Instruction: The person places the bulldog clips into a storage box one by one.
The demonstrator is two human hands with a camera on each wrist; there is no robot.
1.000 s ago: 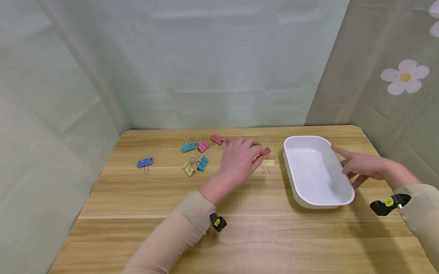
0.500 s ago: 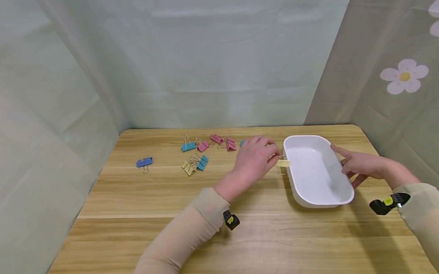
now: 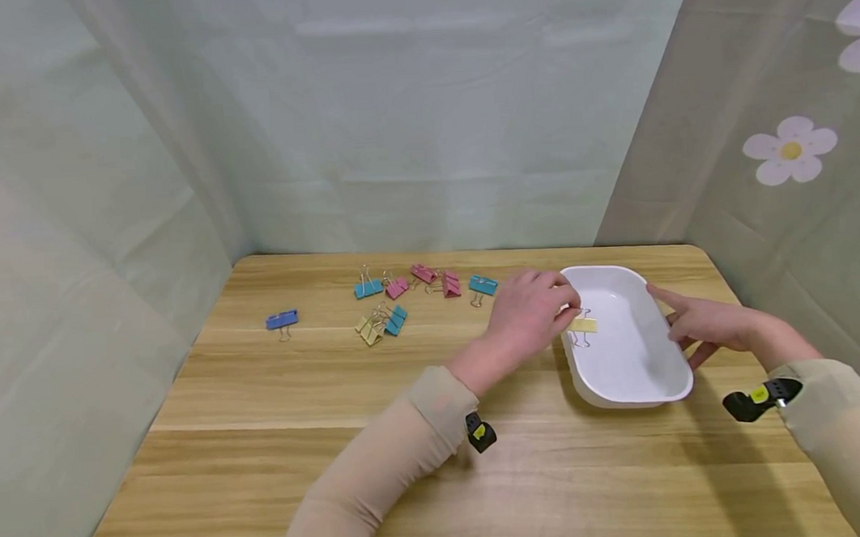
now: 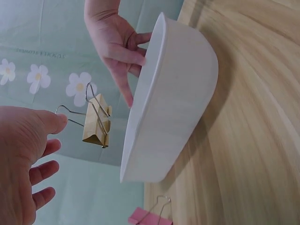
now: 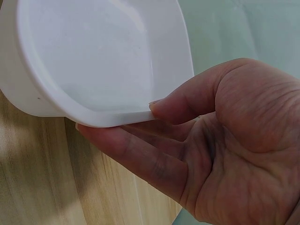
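Note:
My left hand [image 3: 531, 316] pinches a yellow binder clip [image 3: 585, 325] by one wire handle. In the head view the clip overlaps the left side of the white tray [image 3: 628, 363]. The left wrist view shows that clip [image 4: 96, 119] hanging in the air beside the tray's rim [image 4: 152, 89], apart from it. My right hand [image 3: 713, 325] holds the tray's right rim. Seen from the right wrist, its thumb lies on the inner side of the rim [image 5: 101, 119] and the fingers are outside and under it. What I see of the tray's floor is bare.
Left of the tray lie several binder clips: a teal one [image 3: 483, 285], pink ones [image 3: 451, 284], another teal one [image 3: 369, 289], and a yellow one [image 3: 369, 331] against a teal one [image 3: 396, 320]. A blue clip [image 3: 283, 319] lies farther left on the wooden table [image 3: 249, 440].
My left hand has moved right with the yellow binder clip, from over the table to the tray's left side. A teal clip it covered now shows. My right hand and the tray stay put.

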